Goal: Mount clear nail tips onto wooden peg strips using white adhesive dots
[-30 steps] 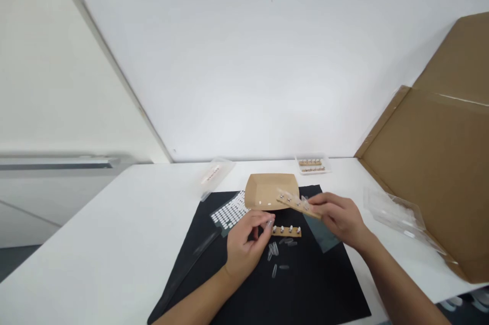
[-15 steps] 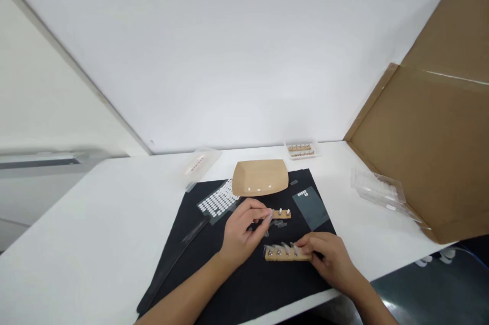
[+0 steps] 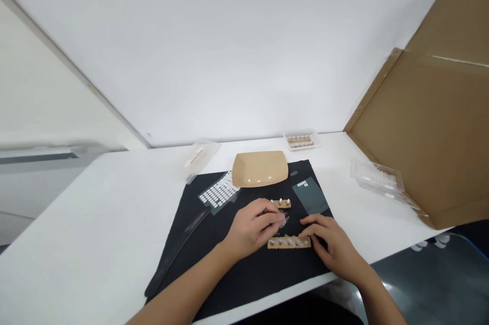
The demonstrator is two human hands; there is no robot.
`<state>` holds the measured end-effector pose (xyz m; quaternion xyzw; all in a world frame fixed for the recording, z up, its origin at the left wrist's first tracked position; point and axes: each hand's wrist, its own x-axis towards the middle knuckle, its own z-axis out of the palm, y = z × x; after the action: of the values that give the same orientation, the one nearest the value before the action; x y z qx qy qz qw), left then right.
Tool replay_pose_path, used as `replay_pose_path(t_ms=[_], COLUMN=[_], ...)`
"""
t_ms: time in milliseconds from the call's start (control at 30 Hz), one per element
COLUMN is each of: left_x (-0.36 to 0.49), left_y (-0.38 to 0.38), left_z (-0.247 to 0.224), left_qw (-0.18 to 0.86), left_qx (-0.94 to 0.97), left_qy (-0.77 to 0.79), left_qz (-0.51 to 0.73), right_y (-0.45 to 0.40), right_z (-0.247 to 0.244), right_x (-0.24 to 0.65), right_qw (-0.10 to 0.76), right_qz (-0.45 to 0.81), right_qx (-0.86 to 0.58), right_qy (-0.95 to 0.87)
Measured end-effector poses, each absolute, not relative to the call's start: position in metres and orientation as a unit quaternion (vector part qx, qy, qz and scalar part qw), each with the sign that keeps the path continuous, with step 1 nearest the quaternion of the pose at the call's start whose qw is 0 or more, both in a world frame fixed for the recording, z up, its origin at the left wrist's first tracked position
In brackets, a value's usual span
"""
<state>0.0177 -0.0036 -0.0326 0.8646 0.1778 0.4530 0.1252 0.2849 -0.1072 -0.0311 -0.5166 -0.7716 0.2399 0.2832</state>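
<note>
My left hand is closed in a pinch over the middle of the black mat, its fingertips on a clear false nail tip. Just beyond lies a short wooden strip with small white-topped posts, partly covered by this hand. My right hand has its fingers around the right end of a nearer wooden strip. Several clear nail tips lie slanted across that strip. More loose clear tips lie between the two strips, partly hidden by my left fingers.
On the black mat lie a sheet of white oval stickers and a dark sheet with several stickers. A brown paper tray stands behind. Around it are a clear pouch, a plastic box, clear cases and cardboard.
My left hand has moved right, from the far strip to the loose nail tips. My right index finger has lifted slightly, and the tips on the near strip lie flatter. The view has shifted slightly.
</note>
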Motion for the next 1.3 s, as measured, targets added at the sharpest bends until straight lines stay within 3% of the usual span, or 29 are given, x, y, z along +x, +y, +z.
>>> replay_pose_path(t_ms=[167,433,767,1033,1300], left_x=[0.022,0.025,0.025,0.026,0.027], left_y=[-0.005,-0.009,-0.013,-0.016,-0.018], left_z=[-0.034,-0.032,-0.036,-0.034,-0.031], left_qw=[0.120,0.204,0.223,0.235,0.231], left_qx=[0.856,0.831,0.826,0.821,0.829], left_qy=[0.192,0.203,0.180,0.180,0.161], left_qz=[0.464,0.477,0.486,0.489,0.483], right_y=[-0.102,-0.105,-0.097,-0.100,-0.100], right_z=[-0.031,-0.019,-0.027,-0.038,-0.035], right_x=[0.296,0.259,0.217,0.221,0.222], right_qw=[0.342,0.447,0.495,0.483,0.500], right_qz=[0.319,0.291,0.174,0.084,0.079], right_qx=[-0.493,-0.499,-0.509,-0.510,-0.496], right_qy=[-0.733,-0.683,-0.682,-0.706,-0.706])
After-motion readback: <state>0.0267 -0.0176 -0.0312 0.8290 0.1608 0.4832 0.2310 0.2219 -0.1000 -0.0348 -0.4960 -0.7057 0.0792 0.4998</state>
